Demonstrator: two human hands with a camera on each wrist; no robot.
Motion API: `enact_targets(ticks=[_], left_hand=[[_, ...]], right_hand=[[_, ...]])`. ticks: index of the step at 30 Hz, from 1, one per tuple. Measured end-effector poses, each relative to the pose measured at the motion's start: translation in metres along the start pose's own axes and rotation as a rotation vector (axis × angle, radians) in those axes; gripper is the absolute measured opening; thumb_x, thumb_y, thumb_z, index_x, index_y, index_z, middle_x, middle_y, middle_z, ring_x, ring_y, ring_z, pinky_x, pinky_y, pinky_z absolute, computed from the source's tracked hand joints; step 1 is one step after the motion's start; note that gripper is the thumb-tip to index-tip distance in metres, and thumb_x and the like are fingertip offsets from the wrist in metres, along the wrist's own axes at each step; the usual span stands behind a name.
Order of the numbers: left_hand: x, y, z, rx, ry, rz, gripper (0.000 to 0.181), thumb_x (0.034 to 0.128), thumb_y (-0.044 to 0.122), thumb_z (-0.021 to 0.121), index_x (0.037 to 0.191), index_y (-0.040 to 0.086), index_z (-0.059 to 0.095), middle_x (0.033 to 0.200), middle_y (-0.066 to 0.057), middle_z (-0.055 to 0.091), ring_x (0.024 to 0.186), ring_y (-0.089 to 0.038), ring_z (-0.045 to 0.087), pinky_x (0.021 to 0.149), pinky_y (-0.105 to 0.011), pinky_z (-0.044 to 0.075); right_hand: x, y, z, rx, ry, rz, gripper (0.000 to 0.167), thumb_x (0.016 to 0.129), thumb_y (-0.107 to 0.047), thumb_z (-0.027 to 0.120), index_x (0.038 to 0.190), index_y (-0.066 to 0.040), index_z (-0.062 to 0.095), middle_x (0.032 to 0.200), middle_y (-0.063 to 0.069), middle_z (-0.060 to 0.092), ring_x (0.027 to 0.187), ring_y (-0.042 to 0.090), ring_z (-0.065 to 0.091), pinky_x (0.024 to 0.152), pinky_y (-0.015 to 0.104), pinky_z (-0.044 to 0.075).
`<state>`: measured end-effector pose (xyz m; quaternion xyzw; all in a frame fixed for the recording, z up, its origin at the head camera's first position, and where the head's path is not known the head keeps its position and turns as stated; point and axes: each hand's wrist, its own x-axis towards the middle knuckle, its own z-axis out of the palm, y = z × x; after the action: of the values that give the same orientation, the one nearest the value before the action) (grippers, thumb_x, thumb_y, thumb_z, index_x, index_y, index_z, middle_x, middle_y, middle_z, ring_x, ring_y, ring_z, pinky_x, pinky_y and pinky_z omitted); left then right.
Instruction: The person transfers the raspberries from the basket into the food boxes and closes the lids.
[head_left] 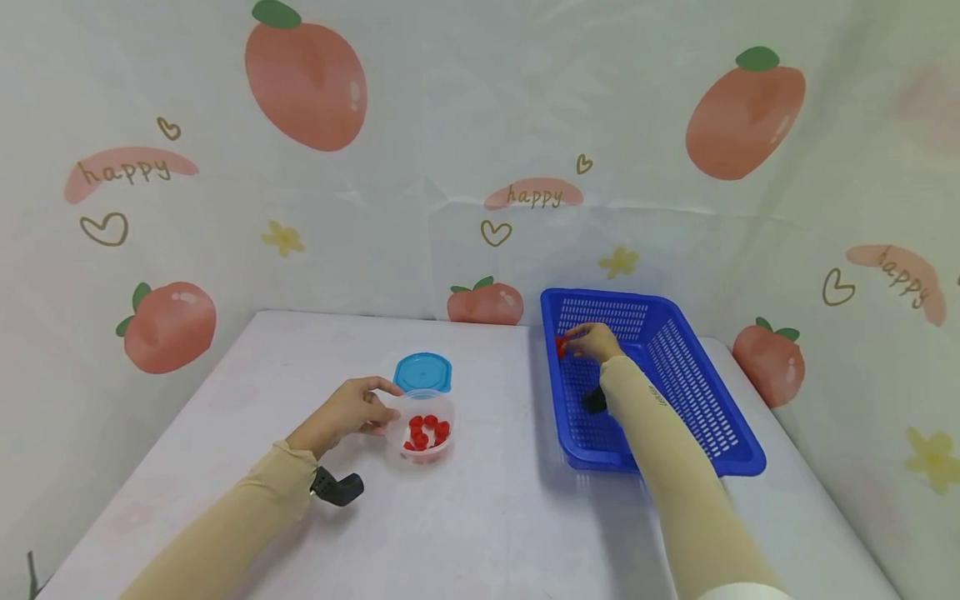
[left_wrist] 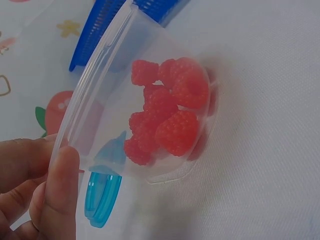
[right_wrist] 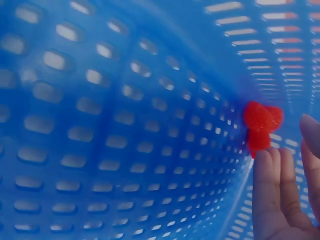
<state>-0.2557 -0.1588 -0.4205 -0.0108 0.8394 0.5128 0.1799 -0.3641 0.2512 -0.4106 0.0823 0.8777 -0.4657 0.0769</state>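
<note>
My left hand (head_left: 352, 410) pinches the rim of a clear round plastic tub (left_wrist: 112, 65) between thumb and fingers. Several red raspberries (left_wrist: 180, 132) lie in the bottom of this tub, which stands on the table. Inside the blue plastic basket (head_left: 557, 400) on the right, my right hand (head_left: 594, 342) reaches toward the left wall. A small cluster of raspberries (right_wrist: 260, 122) sits there, just beyond its fingertips. Those fingers look fairly straight with the thumb apart, and whether they touch the berries is hard to tell.
Behind the tub lies a blue lid (head_left: 423, 372) on the white-covered table (head_left: 480, 525). A printed fabric backdrop (head_left: 420, 100) with fruit pictures hangs behind the table. The basket's raised walls surround my right hand.
</note>
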Motion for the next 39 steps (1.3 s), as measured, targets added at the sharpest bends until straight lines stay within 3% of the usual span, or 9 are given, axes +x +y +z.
enact_targets(ticks=[7,17,24,30,39], left_hand=[[-0.001,0.0,0.0,-0.021,-0.001,0.003,0.044,0.0844,0.009,0.073,0.125,0.003,0.058,0.075,-0.008,0.058,0.062,-0.017,0.061,0.064,-0.026,0.058],[-0.001,-0.001,-0.001,-0.03,-0.016,0.014,0.044,0.0844,0.007,0.072,0.125,0.002,0.058,0.074,-0.008,0.059,0.061,-0.016,0.061,0.064,-0.026,0.058],[-0.001,0.001,0.0,-0.011,-0.007,0.008,0.043,0.0849,0.009,0.073,0.125,0.003,0.058,0.074,-0.008,0.058,0.061,-0.016,0.06,0.064,-0.026,0.058],[-0.001,0.0,0.001,-0.01,-0.007,0.006,0.043,0.085,0.009,0.073,0.125,0.003,0.058,0.073,-0.007,0.058,0.061,-0.016,0.06,0.063,-0.025,0.057],[0.0,-0.001,0.001,0.003,0.003,0.008,0.042,0.0848,0.01,0.073,0.124,0.004,0.058,0.074,-0.008,0.058,0.061,-0.017,0.061,0.063,-0.025,0.058]], right_hand=[[0.009,0.006,0.008,-0.089,0.001,0.051,0.038,0.08,-0.002,0.074,0.116,0.001,0.065,0.122,0.02,0.059,0.084,0.019,0.059,0.073,0.027,0.052],[0.011,0.009,0.017,-0.12,0.014,0.081,0.03,0.083,-0.001,0.072,0.113,0.0,0.066,0.123,0.022,0.059,0.09,0.022,0.062,0.079,0.031,0.052],[0.012,0.01,0.018,-0.124,0.015,0.075,0.02,0.084,-0.002,0.071,0.104,0.002,0.068,0.116,0.02,0.062,0.083,0.019,0.061,0.073,0.028,0.052],[0.009,0.009,0.013,-0.083,-0.011,0.073,0.018,0.084,0.001,0.069,0.102,0.005,0.068,0.116,0.021,0.064,0.082,0.018,0.062,0.074,0.027,0.054],[-0.006,-0.009,-0.011,0.057,-0.024,0.055,0.032,0.092,-0.001,0.059,0.122,0.011,0.058,0.121,0.021,0.06,0.076,0.01,0.061,0.087,0.032,0.056]])
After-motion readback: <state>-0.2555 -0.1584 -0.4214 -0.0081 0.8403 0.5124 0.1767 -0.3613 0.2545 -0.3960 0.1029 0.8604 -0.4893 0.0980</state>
